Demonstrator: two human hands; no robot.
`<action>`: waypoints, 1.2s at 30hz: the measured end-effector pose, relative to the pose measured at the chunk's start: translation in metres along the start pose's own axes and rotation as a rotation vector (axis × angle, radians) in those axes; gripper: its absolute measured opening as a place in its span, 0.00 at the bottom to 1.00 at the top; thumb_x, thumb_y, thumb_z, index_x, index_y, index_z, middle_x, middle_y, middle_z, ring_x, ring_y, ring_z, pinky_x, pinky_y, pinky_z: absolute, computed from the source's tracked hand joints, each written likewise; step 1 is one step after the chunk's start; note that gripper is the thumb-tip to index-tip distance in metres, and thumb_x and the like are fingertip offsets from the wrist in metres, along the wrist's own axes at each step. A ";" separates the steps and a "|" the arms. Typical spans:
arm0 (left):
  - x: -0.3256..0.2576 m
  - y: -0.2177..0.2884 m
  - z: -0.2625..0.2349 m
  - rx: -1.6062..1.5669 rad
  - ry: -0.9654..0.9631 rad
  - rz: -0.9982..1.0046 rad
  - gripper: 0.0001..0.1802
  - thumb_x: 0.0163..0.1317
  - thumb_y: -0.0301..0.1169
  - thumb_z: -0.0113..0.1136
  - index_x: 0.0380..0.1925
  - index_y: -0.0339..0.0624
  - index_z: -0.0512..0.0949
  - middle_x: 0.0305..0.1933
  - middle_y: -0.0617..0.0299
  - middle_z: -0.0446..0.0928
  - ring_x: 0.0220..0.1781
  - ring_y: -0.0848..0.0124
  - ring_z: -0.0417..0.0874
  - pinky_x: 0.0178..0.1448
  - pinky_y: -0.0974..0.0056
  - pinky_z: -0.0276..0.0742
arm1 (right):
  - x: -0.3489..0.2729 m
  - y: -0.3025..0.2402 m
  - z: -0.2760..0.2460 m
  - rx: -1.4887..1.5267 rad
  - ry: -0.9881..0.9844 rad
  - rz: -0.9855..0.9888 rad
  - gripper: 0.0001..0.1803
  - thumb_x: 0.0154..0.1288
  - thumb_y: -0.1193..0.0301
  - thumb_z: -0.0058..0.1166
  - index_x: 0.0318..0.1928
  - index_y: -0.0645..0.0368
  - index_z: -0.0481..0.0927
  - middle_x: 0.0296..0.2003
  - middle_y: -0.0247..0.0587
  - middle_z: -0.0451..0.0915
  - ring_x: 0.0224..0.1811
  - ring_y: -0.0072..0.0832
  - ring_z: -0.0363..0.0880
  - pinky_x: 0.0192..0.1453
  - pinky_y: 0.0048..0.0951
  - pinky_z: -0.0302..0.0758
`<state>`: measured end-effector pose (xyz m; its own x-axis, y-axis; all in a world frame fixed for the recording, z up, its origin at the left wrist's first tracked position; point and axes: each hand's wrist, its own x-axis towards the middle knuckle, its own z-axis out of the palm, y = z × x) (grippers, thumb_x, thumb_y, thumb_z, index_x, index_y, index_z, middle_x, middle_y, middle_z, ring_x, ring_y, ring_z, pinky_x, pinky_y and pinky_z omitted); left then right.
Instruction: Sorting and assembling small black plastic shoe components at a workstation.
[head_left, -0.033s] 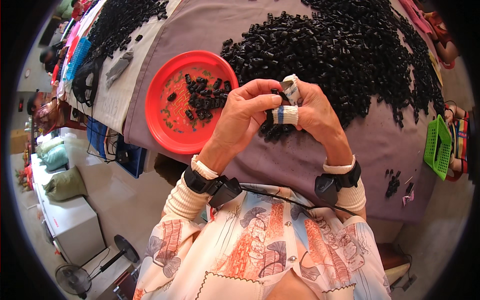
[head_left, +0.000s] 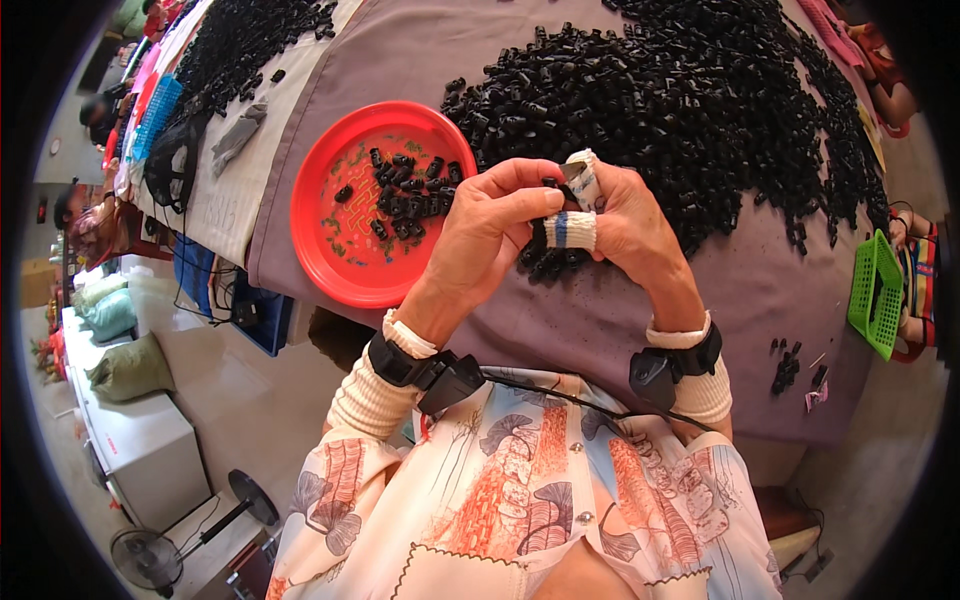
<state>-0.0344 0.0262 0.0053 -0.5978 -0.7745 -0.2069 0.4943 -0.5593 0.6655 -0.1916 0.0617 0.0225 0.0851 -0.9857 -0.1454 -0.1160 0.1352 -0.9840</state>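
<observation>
My left hand (head_left: pixel 487 225) is closed in a pinch on a small black plastic part (head_left: pixel 550 184), held above the edge of a big heap of like parts (head_left: pixel 640 110). From the other side my right hand (head_left: pixel 635 220) closes on the same part, thumb and forefinger in white knit finger sleeves (head_left: pixel 571 230), one with a blue stripe. A dark flat sliver shows by the upper sleeve; its kind cannot be made out. The fingers hide most of the part. Left of my hands, a red plate (head_left: pixel 325 255) holds several black parts (head_left: pixel 405 205).
A mauve cloth (head_left: pixel 590 320) covers the table. At right lie a green basket (head_left: pixel 875 300) and a few loose parts (head_left: pixel 786 370); another person's hand (head_left: pixel 900 228) is near the basket. More black parts (head_left: pixel 235 50) lie far left. A fan (head_left: pixel 148 558) stands lower left.
</observation>
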 end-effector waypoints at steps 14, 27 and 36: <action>0.003 0.001 0.004 -0.049 0.072 -0.021 0.11 0.60 0.25 0.54 0.41 0.32 0.75 0.33 0.60 0.77 0.35 0.75 0.78 0.42 0.69 0.76 | 0.004 0.011 -0.003 0.029 0.022 0.082 0.16 0.44 0.65 0.67 0.29 0.60 0.75 0.20 0.25 0.69 0.18 0.12 0.63 0.19 0.18 0.61; -0.015 0.049 -0.076 0.703 0.456 0.292 0.12 0.59 0.27 0.55 0.42 0.36 0.77 0.33 0.63 0.76 0.31 0.79 0.75 0.37 0.74 0.72 | 0.005 0.020 -0.022 0.135 0.089 0.049 0.04 0.52 0.77 0.52 0.31 0.60 0.74 0.16 0.26 0.68 0.12 0.12 0.62 0.13 0.17 0.58; -0.007 0.007 -0.043 1.239 0.085 0.310 0.12 0.52 0.27 0.61 0.38 0.38 0.78 0.31 0.57 0.77 0.30 0.70 0.78 0.37 0.68 0.74 | 0.003 0.017 -0.018 0.122 0.129 0.062 0.04 0.55 0.73 0.54 0.29 0.57 0.72 0.15 0.25 0.66 0.11 0.11 0.60 0.12 0.16 0.54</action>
<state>0.0006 0.0154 -0.0200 -0.4987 -0.8646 0.0614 -0.3385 0.2594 0.9045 -0.2109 0.0592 0.0076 -0.0466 -0.9789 -0.1992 0.0047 0.1992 -0.9799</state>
